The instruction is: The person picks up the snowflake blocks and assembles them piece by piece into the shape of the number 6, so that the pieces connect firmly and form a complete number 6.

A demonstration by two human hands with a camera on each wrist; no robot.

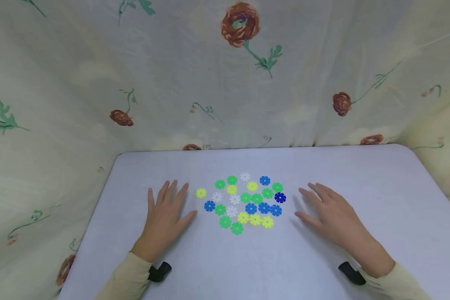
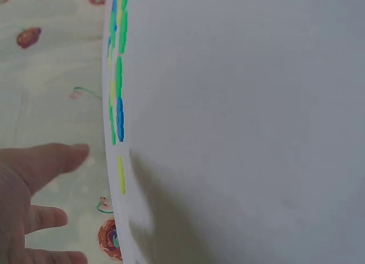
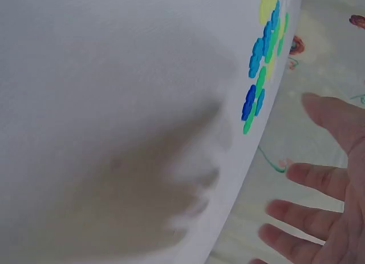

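Observation:
Several flat, notched plastic discs, like snowflake building discs, lie spread in a loose patch on the white table (image 1: 217, 266). Among them are a yellow disc (image 1: 201, 193) at the left edge, a dark blue disc (image 1: 280, 197) at the right edge, a green disc (image 1: 237, 228) at the front and a white disc (image 1: 245, 177) at the back. Left of the patch is my left hand (image 1: 165, 221), fingers spread and holding nothing. My right hand (image 1: 335, 214) hovers to the right of the discs, its fingers extended and a shadow beneath it. Both wrist views show empty fingers.
A pale cloth with a flower print (image 1: 195, 75) hangs behind the table and along its sides. Black wrist devices (image 1: 159, 272) sit at both cuffs. The table's rounded back corners show at left and right.

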